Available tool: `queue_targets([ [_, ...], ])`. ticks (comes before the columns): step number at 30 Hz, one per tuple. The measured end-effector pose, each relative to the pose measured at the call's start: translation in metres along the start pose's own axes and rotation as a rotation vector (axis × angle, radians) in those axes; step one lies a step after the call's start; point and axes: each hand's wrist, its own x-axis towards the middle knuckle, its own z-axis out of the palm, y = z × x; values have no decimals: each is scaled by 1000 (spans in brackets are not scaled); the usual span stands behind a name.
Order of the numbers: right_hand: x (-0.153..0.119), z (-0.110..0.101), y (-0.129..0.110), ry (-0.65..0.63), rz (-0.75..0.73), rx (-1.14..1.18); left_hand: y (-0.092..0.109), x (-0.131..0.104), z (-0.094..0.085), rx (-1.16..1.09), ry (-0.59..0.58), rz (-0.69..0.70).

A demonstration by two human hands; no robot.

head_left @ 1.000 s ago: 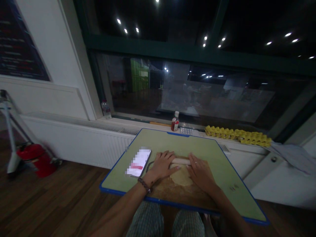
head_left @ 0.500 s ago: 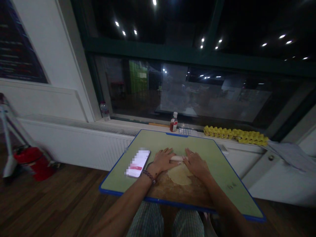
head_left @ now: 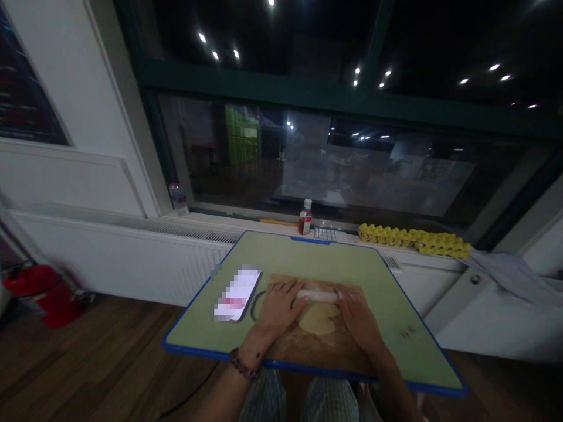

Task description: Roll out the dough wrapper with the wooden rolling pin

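A green tray table (head_left: 387,275) with a blue rim lay over your lap, and a wooden board (head_left: 325,349) sat on it. Your left hand (head_left: 278,305) and right hand (head_left: 358,313) lay flat, palms down and fingers spread, on a pale rolling pin (head_left: 317,295) over a disc of dough (head_left: 317,319). A phone (head_left: 237,295), its screen blurred, lay just left. Beyond, on the windowsill, stood a red-labelled bottle (head_left: 304,217), its writing unreadable, and yellow egg trays (head_left: 416,240) before dark glass.

Dark window (head_left: 343,158) — wooden floor (head_left: 88,363)
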Motion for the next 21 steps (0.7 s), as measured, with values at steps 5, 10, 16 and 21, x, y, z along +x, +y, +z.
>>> queue_targets([
  [5, -7, 4, -24, 10, 122, -161, -5, -13, 12, -23, 79, -50],
  [10, -4, -7, -33, -59, 206, -26, -3, -23, 17, -30, 151, -21],
  [16, -5, -20, -37, -165, 233, 81, 5, -27, 6, -45, 145, 10],
  [21, -3, -26, -42, -177, 255, 101, 7, -27, 3, -74, 116, -3],
])
